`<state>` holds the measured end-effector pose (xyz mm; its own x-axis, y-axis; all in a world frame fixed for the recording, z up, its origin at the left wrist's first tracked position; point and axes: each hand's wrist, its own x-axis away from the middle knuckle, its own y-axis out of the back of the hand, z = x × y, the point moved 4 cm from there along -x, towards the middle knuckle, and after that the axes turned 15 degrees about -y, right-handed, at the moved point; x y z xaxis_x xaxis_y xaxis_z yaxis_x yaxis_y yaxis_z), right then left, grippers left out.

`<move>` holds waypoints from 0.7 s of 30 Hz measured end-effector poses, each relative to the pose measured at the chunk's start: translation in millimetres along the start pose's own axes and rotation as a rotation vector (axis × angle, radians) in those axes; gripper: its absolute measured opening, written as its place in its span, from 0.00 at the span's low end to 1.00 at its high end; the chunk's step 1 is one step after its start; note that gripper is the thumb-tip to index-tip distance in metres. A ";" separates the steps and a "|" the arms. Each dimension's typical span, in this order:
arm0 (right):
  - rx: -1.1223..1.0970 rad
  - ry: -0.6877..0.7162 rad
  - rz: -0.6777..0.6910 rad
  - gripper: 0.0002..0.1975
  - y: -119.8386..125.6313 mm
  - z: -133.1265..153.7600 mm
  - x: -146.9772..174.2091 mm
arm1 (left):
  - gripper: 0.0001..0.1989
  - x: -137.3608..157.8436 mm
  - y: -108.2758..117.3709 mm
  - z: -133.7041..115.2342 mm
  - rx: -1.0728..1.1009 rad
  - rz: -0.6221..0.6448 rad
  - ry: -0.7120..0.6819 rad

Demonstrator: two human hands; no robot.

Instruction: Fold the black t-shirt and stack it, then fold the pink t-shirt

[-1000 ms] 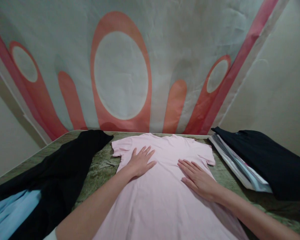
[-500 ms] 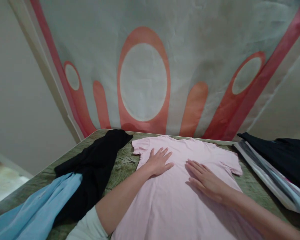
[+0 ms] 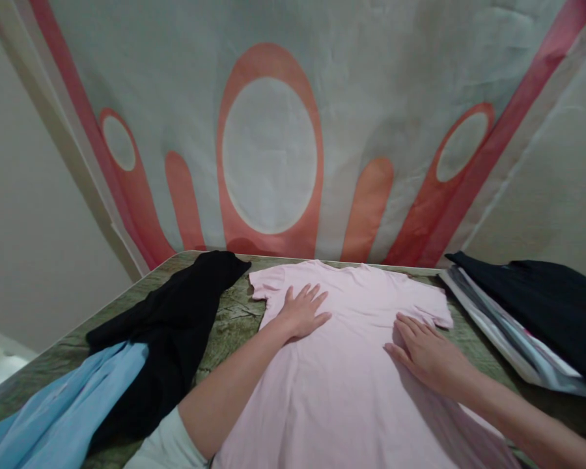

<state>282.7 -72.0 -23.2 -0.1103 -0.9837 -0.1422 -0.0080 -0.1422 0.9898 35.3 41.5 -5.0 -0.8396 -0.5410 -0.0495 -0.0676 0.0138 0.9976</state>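
Pink shirt (image 3: 342, 371) spread flat mid-table, unfolded. Person's left hand (image 3: 303, 314) rests on it, fingers splayed; right hand (image 3: 427, 352) fingers outstretched, neither gripping. Right: layered clothing stack (image 3: 532, 319), apparently done. Left: black garment (image 3: 176, 326), blue garment (image 3: 88, 397), loose, seemingly left.

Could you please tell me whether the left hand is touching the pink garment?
Touching. The head view shows the left hand laid palm down on the upper part of the pink garment, with no gap visible beneath it.

Two hands (image 3: 303, 314) (image 3: 427, 348), one pink shirt (image 3: 344, 365)
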 end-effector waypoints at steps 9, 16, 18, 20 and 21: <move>-0.224 0.108 0.095 0.25 15.0 -18.4 18.0 | 0.30 -5.1 -6.4 6.4 0.003 -0.022 -0.006; -0.314 0.163 0.101 0.25 21.1 16.8 3.6 | 0.30 -5.5 -4.1 2.3 -0.015 0.005 0.004; -0.358 0.205 0.139 0.24 25.2 43.5 2.6 | 0.30 -5.7 -3.8 1.5 -0.018 0.009 0.009; -0.397 0.229 0.180 0.24 35.0 66.0 11.6 | 0.29 -5.3 -3.7 2.5 -0.018 0.016 0.018; -0.419 0.258 0.215 0.24 42.1 75.3 20.2 | 0.30 -5.0 -3.4 3.5 -0.016 0.023 0.020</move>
<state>205.3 -89.5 16.1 0.1830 -0.9830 0.0141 0.3911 0.0859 0.9163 37.8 47.2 -8.4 -0.8297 -0.5576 -0.0259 -0.0399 0.0130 0.9991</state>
